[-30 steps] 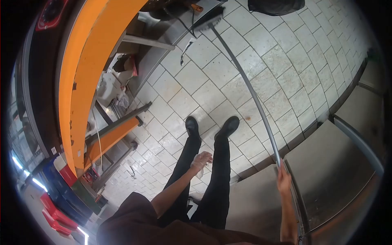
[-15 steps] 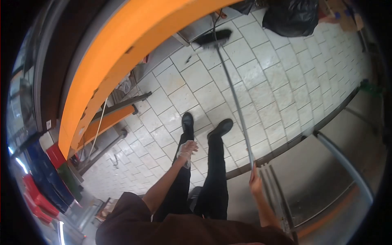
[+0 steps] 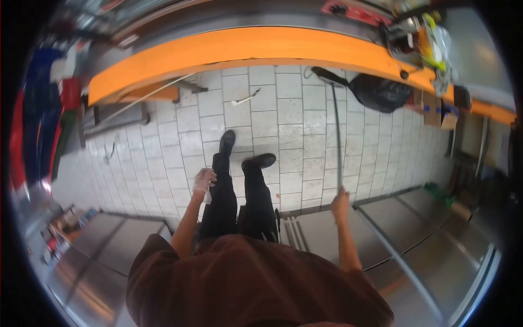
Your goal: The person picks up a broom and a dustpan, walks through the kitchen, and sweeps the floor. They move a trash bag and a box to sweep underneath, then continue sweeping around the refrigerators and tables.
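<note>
My right hand (image 3: pixel 340 203) is closed round the end of a long broom handle (image 3: pixel 338 131), which reaches forward across the tiles. The broom head (image 3: pixel 330 77) lies near the orange-edged counter, beside a black bag (image 3: pixel 381 94). My left hand (image 3: pixel 205 181) wears a clear plastic glove and hangs near my left thigh. Its fingers are partly spread, and I see nothing held in it. A small white and dark piece of debris (image 3: pixel 245 99) lies on the floor ahead of my shoes.
The orange counter edge (image 3: pixel 245 43) curves across the front. Cardboard boxes (image 3: pixel 439 111) stand at the right, beyond the bag. Metal cabinets (image 3: pixel 403 229) line the near side. Red and blue items (image 3: pixel 43 125) are at the far left. A pale stick (image 3: pixel 141 98) leans at the left.
The view has turned, with the counter now running across the front. The broom head has shifted right, next to the black bag, and the white and dark debris now shows apart from it.
</note>
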Motion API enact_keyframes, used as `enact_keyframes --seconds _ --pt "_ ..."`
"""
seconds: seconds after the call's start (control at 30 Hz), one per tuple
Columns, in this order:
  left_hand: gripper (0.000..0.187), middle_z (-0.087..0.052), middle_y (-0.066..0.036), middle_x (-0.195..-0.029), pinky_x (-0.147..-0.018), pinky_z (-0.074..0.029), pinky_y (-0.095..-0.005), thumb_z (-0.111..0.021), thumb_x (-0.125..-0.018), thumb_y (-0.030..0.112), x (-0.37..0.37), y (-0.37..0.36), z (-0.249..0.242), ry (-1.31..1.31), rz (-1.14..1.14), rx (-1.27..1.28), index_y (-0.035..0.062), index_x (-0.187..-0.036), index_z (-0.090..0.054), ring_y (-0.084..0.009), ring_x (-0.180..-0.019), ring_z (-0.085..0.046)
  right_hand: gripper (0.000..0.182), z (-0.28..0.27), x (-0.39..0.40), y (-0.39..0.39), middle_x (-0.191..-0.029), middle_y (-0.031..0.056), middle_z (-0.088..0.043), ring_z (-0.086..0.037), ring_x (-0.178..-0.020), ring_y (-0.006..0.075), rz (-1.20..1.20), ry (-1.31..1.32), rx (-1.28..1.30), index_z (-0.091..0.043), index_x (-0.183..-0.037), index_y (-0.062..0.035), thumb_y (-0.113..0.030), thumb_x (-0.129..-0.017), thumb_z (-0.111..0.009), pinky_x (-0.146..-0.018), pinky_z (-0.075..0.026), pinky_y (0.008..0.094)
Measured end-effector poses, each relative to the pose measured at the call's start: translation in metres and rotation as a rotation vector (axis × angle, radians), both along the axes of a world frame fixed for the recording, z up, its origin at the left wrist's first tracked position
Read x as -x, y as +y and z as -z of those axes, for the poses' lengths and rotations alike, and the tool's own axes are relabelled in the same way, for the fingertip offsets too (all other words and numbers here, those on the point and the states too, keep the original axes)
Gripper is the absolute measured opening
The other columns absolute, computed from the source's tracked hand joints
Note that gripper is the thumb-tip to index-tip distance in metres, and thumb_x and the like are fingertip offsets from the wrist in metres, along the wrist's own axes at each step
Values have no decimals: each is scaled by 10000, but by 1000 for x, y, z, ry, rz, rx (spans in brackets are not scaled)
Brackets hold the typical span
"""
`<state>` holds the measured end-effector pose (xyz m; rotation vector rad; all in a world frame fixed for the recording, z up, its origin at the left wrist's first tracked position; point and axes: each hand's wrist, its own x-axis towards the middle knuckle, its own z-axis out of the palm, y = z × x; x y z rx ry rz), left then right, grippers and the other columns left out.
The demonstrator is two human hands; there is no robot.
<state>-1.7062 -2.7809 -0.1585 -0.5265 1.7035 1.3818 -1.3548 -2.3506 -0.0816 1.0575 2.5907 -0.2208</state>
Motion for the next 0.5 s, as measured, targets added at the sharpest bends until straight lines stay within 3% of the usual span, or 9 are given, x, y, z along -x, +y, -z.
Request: enact_keyframes --seconds 0.07,0.1,0.17,0.27,0.33,0.4,0.43,0.5 --pt "278 -635 -81 -810 -493 -473 -269 -569 -882 316 -20 -38 -25 15 -64 75 67 -1005 -561 -156 -645 -615 519 -20 61 47 -968 233 -573 -616 -796 335 125 -344 2 -313 -1295 106 -35 -815 -453 -707 -511 418" --pt "284 -636 -83 -814 -491 -470 -276 -566 -883 319 -35 -64 -28 30 -68 111 64 -1009 -558 -155 -641 -612 582 -31 84 54 -907 216 -591 -620 -808 342 67 -298 -111 -247 -1340 86 -45 -815 -463 -699 -516 414" --pt "290 -637 -86 -817 -489 -467 -284 -563 -883 321 -61 -109 -32 54 -98 148 62 -1012 -556 -153 -637 -608 583 -45 119 64 -878 212 -609 -625 -830 341 40 -320 -97 -236 -1349 80 -57 -826 -456 -696 -522 395" --pt "309 -640 -96 -813 -480 -451 -305 -570 -874 325 -97 -165 -35 -85 -100 251 48 -1011 -552 -161 -627 -602 527 -48 166 61 -899 224 -616 -626 -857 349 23 -333 -11 -312 -1310 79 -40 -817 -456 -690 -525 365" --pt "301 -639 -100 -804 -476 -448 -305 -570 -875 316 -119 -199 -31 -136 -155 236 46 -1008 -552 -166 -617 -600 435 -60 213 40 -918 251 -611 -622 -875 356 151 -186 275 -432 -1197 84 -62 -789 -472 -721 -519 392" --pt "284 -636 -118 -783 -466 -442 -310 -573 -876 296 -141 -233 -21 -180 -212 172 43 -1003 -549 -177 -597 -600 347 -70 255 5 -918 288 -595 -616 -882 371 252 -210 420 -500 -1060 78 -86 -755 -482 -756 -508 437" --pt "284 -636 -118 -783 -466 -442 -310 -573 -876 296 -145 -245 -21 -181 -209 165 43 -1003 -549 -177 -597 -600 331 -72 260 -15 -925 300 -589 -612 -888 379 21 -264 405 -506 -1029 76 -96 -747 -491 -767 -502 449" --pt "285 -630 -127 -762 -463 -437 -311 -578 -877 299 -148 -253 -19 -204 -297 197 43 -1001 -546 -182 -588 -603 308 -55 257 -60 -952 303 -587 -603 -891 405 61 -168 466 -507 -1004 74 -97 -748 -499 -764 -500 452"
